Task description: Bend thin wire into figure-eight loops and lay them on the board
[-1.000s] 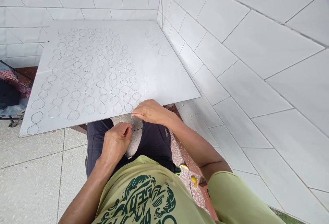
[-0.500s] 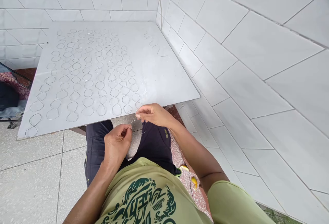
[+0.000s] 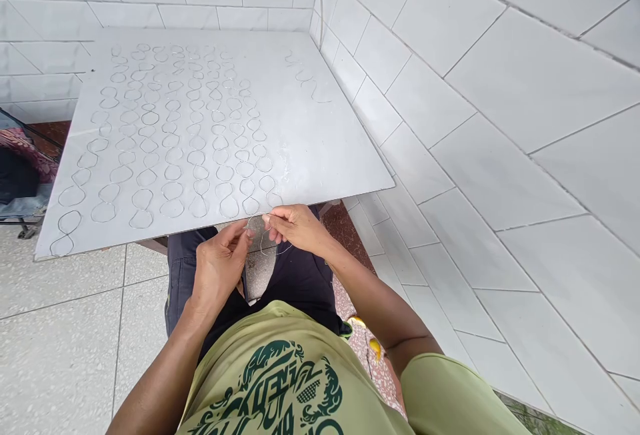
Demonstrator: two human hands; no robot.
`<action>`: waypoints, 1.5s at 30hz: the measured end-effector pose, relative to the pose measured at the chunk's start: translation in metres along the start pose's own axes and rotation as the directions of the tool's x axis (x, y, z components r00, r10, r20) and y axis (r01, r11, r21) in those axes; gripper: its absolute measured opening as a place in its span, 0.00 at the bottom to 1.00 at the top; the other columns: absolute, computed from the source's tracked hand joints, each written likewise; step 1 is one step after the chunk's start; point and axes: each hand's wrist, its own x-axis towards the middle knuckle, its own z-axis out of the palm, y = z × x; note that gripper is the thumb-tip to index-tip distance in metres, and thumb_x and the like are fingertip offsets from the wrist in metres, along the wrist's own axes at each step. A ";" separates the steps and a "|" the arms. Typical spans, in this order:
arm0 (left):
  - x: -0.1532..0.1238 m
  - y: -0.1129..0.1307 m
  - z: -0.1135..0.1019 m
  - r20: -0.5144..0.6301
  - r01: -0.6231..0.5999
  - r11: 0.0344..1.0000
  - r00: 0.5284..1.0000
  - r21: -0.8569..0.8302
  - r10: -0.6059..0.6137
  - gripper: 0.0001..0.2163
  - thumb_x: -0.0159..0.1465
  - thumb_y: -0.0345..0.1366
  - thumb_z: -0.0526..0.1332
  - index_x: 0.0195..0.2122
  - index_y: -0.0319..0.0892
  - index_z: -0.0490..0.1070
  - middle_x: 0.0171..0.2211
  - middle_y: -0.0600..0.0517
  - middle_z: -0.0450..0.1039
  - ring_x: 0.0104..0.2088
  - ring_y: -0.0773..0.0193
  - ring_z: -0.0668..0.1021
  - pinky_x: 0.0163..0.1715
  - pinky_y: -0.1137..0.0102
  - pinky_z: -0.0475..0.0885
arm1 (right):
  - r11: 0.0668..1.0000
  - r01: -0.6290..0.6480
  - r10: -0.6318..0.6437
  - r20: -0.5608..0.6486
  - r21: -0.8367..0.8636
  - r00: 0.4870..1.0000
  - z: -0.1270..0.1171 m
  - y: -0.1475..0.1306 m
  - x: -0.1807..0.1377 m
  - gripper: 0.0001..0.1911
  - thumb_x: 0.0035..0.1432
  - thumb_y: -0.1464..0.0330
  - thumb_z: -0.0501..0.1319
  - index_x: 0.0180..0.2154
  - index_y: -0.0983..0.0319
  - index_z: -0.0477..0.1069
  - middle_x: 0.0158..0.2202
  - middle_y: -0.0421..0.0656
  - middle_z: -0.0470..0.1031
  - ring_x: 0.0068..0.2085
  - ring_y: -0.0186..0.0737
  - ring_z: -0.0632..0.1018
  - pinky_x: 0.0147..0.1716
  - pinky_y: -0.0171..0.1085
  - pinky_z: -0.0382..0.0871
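A thin, bent piece of wire (image 3: 261, 243) is in my hands just off the near edge of the white board (image 3: 330, 148). My right hand (image 3: 300, 230) pinches it between thumb and fingertips, and a loose curved end hangs below. My left hand (image 3: 220, 258) is closed at the wire's other side, thumb against the fingers. Rows of wire loops shaped like figure eights cover the board's left and middle, among them a dark wire loop (image 3: 65, 234) at the near left corner.
Several wavy wire pieces (image 3: 305, 78) lie at the board's far right. Tiled walls (image 3: 450, 142) rise behind and to the right. Yellow peel-like bits (image 3: 375, 348) rest on the speckled ledge beside me. Dark cloth items (image 3: 20, 172) are at the left.
My hands have come closer together, and the right hand has turned more over the wire. The wire's curved part now hangs under the right hand. The view has shifted slightly.
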 end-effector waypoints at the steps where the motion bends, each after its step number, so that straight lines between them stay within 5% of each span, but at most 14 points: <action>1: 0.001 0.000 0.000 0.000 -0.010 1.000 1.000 0.010 0.010 0.14 0.69 0.42 0.63 0.53 0.45 0.80 0.41 0.50 0.85 0.39 0.58 0.86 0.44 0.64 0.81 | 1.000 0.007 -0.007 0.010 0.014 1.000 0.000 0.000 0.000 0.17 0.69 0.59 0.58 0.32 0.62 0.75 0.25 0.40 0.79 0.24 0.34 0.78 0.24 0.31 0.68; 7: 0.002 0.002 0.001 -0.037 -0.053 0.995 0.998 0.081 0.056 0.15 0.66 0.43 0.67 0.51 0.44 0.80 0.40 0.50 0.86 0.38 0.57 0.86 0.41 0.66 0.81 | 0.985 0.020 -0.035 0.081 0.174 0.996 0.001 0.003 -0.001 0.19 0.70 0.54 0.58 0.35 0.62 0.72 0.26 0.40 0.79 0.24 0.33 0.78 0.25 0.31 0.71; 14: 0.008 -0.007 -0.003 0.038 -0.210 0.965 0.978 0.160 0.206 0.13 0.71 0.37 0.60 0.51 0.44 0.81 0.38 0.52 0.85 0.35 0.60 0.85 0.37 0.69 0.78 | 0.961 -0.012 -0.030 0.147 0.277 0.989 0.003 0.011 0.000 0.23 0.68 0.48 0.58 0.33 0.62 0.70 0.22 0.39 0.77 0.22 0.33 0.75 0.23 0.31 0.68; 19: 0.021 -0.009 -0.022 0.235 -0.483 0.817 0.874 0.316 0.426 0.15 0.74 0.35 0.54 0.54 0.44 0.78 0.39 0.49 0.84 0.38 0.58 0.84 0.41 0.66 0.76 | 0.959 -0.014 -0.036 0.171 0.282 0.985 -0.004 0.013 -0.002 0.23 0.67 0.48 0.59 0.32 0.61 0.68 0.20 0.36 0.73 0.20 0.32 0.73 0.23 0.31 0.66; 24: 0.042 -0.001 -0.041 0.438 -0.615 0.659 0.783 0.434 0.442 0.16 0.73 0.33 0.51 0.53 0.44 0.78 0.37 0.47 0.82 0.36 0.57 0.83 0.36 0.66 0.75 | 0.981 0.030 -0.068 0.200 0.190 0.977 -0.007 0.014 -0.004 0.22 0.68 0.50 0.59 0.31 0.61 0.68 0.18 0.35 0.71 0.20 0.31 0.71 0.23 0.30 0.66; 26: 0.045 0.007 -0.044 0.428 -0.592 0.687 0.798 0.422 0.425 0.15 0.72 0.35 0.53 0.52 0.45 0.78 0.40 0.47 0.82 0.38 0.56 0.83 0.39 0.65 0.76 | 0.981 0.035 -0.068 0.170 0.189 0.983 -0.005 0.014 -0.005 0.22 0.68 0.50 0.59 0.32 0.61 0.69 0.19 0.35 0.72 0.21 0.31 0.72 0.24 0.30 0.66; 29: 0.038 0.018 -0.041 0.247 -0.439 0.805 0.897 0.400 0.367 0.15 0.71 0.43 0.59 0.54 0.45 0.77 0.48 0.46 0.82 0.40 0.56 0.83 0.40 0.64 0.77 | 0.968 0.032 -0.050 0.068 0.248 0.996 -0.001 0.013 -0.003 0.22 0.68 0.49 0.58 0.33 0.61 0.70 0.21 0.36 0.74 0.21 0.31 0.73 0.24 0.30 0.67; 33: 0.018 0.012 -0.023 0.065 -0.149 0.951 0.989 0.271 0.136 0.21 0.67 0.51 0.63 0.56 0.45 0.76 0.45 0.48 0.84 0.26 0.64 0.78 0.33 0.67 0.76 | 0.949 0.044 -0.020 -0.081 0.311 0.997 0.006 0.014 0.001 0.23 0.67 0.49 0.60 0.34 0.62 0.73 0.22 0.38 0.74 0.21 0.32 0.74 0.22 0.31 0.67; 39: 0.009 -0.008 -0.001 0.314 0.167 0.975 0.942 -0.144 -0.115 0.18 0.67 0.51 0.63 0.48 0.43 0.81 0.36 0.48 0.83 0.21 0.67 0.73 0.19 0.72 0.67 | 0.937 0.039 -0.010 -0.085 0.347 0.996 0.015 0.012 0.006 0.23 0.65 0.50 0.61 0.34 0.63 0.75 0.25 0.39 0.74 0.24 0.32 0.73 0.24 0.31 0.68; 45: 0.007 -0.008 0.003 0.173 -0.008 1.000 0.985 -0.016 0.010 0.13 0.70 0.45 0.60 0.42 0.44 0.81 0.26 0.53 0.79 0.21 0.66 0.74 0.24 0.72 0.70 | 0.938 0.036 -0.003 -0.095 0.344 0.995 0.017 0.009 0.009 0.21 0.65 0.52 0.62 0.33 0.64 0.76 0.26 0.40 0.74 0.25 0.31 0.73 0.24 0.31 0.66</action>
